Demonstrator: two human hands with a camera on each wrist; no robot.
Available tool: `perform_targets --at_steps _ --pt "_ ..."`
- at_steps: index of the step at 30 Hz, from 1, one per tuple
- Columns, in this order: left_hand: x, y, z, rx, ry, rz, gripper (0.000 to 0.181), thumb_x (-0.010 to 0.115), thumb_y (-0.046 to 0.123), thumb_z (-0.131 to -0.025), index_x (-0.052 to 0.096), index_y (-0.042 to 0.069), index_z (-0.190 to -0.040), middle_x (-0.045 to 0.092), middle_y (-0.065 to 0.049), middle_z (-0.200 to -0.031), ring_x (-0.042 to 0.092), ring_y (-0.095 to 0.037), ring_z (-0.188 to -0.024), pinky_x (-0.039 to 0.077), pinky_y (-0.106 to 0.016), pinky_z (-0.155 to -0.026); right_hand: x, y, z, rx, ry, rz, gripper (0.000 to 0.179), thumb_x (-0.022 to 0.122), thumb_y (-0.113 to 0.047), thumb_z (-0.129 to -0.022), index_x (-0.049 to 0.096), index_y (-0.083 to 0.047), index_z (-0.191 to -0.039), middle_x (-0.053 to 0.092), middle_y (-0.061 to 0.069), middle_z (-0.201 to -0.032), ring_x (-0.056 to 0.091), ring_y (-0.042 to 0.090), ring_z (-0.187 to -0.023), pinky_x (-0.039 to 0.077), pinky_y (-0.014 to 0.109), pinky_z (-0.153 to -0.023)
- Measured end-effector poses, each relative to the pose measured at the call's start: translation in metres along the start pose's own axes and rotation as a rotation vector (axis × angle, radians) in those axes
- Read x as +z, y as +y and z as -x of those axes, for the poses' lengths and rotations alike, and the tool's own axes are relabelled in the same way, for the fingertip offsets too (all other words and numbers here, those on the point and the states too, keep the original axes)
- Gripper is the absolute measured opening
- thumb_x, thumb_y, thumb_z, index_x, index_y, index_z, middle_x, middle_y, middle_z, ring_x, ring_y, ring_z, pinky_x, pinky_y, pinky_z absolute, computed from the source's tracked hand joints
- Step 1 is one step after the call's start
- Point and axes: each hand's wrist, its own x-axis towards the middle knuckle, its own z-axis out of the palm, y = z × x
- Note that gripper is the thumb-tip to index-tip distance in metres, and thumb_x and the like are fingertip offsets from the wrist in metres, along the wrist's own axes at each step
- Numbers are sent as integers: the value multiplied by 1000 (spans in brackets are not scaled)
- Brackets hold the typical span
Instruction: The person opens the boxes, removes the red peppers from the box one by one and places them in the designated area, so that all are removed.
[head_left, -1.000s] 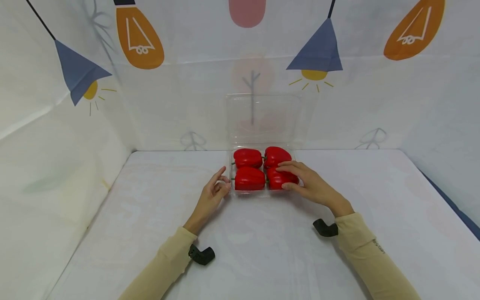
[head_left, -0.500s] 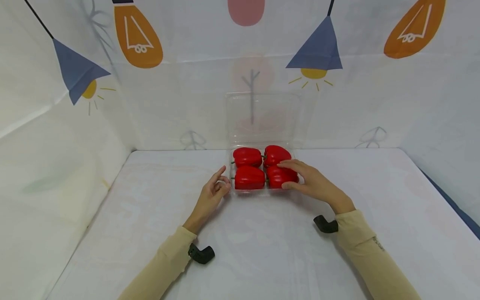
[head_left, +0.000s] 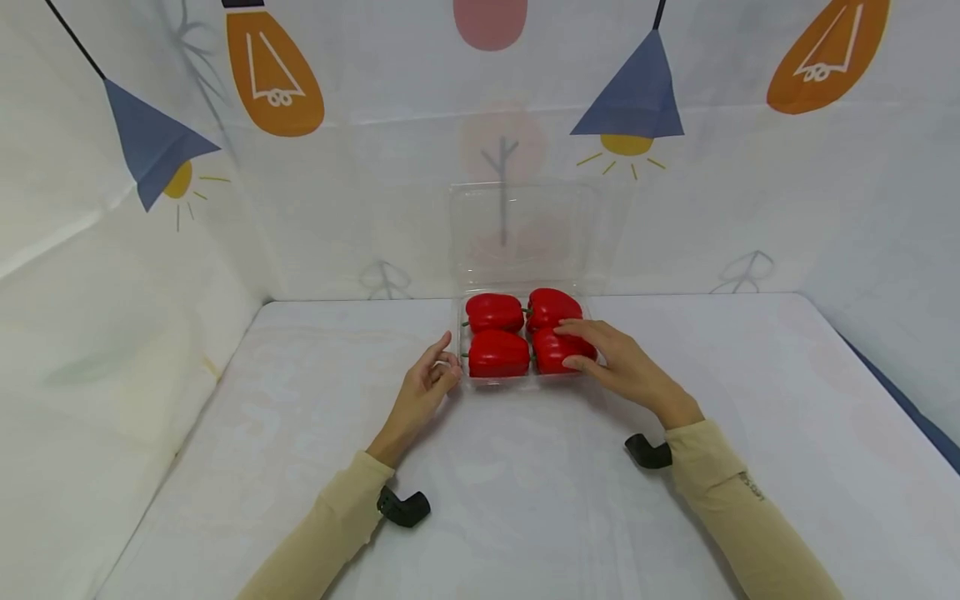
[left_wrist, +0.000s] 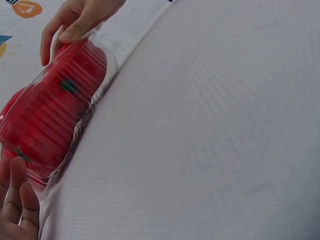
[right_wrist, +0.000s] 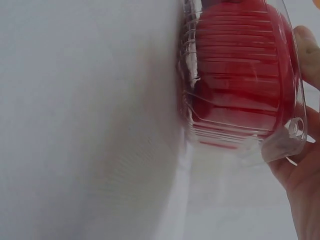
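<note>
A clear plastic clamshell box [head_left: 517, 384] sits at the back of the table, its lid [head_left: 525, 233] raised against the backdrop. Several red bell peppers [head_left: 498, 353] lie in it on their sides in two rows. My right hand [head_left: 618, 367] is on the front right bell pepper [head_left: 551, 352], thumb on the near side and fingers over the far side. My left hand [head_left: 423, 392] is at the box's left wall with fingers loosely bent and holds nothing. In the left wrist view, its fingertips [left_wrist: 19, 170] are right by a green stem behind the plastic.
The white-covered table [head_left: 495, 500] meets a patterned fabric backdrop [head_left: 360, 192] just behind the box. A fabric side wall [head_left: 112, 350] borders the left. A black angled piece sticks out from each sleeve [head_left: 322, 533].
My right thumb has moved slightly up on the front right bell pepper, away from the box's front rim. My left hand has stayed in place beside the box.
</note>
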Motion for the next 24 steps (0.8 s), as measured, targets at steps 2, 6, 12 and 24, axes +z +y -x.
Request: perform_targets --at_steps 2,6,12,24 --pt "0 0 0 -2 6 -9 62 56 2 -92 28 1 -147 51 -15 -104 49 -4 -69 41 -13 -67 1 1 0 -4 10 -6 55 72 -18 -82 51 -16 -133 54 5 -133 48 24 -126 45 45 -100" --pt "0 0 0 -8 13 -25 62 56 2 -92 28 3 -147 51 -18 -106 48 -5 -70 42 -13 -67 -1 2 0 36 -10 -32 56 74 -24 -81 51 -19 -133 53 3 -133 46 24 -128 44 48 -101" --pt "0 1 0 -13 21 -21 63 57 1 -91 29 3 -147 51 -22 -105 50 -6 -70 42 -12 -67 -5 3 1 72 -58 -91 57 73 -29 -82 50 -23 -134 49 -1 -138 39 23 -134 41 51 -104" --pt "2 -1 0 -21 25 -32 61 56 3 -92 29 4 -147 54 -22 -102 54 -6 -76 47 -13 -71 0 8 1 35 3 -74 54 71 -25 -84 51 -20 -134 50 2 -136 40 25 -133 40 51 -105"
